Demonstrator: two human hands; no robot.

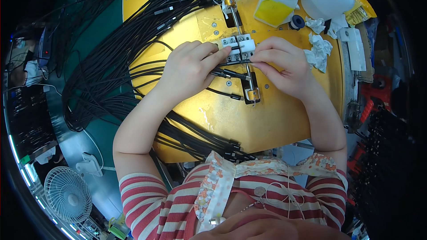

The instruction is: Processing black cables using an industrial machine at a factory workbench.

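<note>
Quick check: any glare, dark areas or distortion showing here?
Head view: bright sheen on parts of the yellow tabletop; head view: left hand and right hand look well lit; head view: edges bend near the rim, corners nearly black.

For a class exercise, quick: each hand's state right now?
Left hand: partly closed, index fingertip at the white fixture; grip cannot be told.
Right hand: thumb and finger pinched; whether holding anything cannot be told.

It's a workshop bc lots of black cables (100, 75) lie left of the L hand (189, 67) & a work rig (247, 45) sits btwn it & the R hand (284, 66).
</note>
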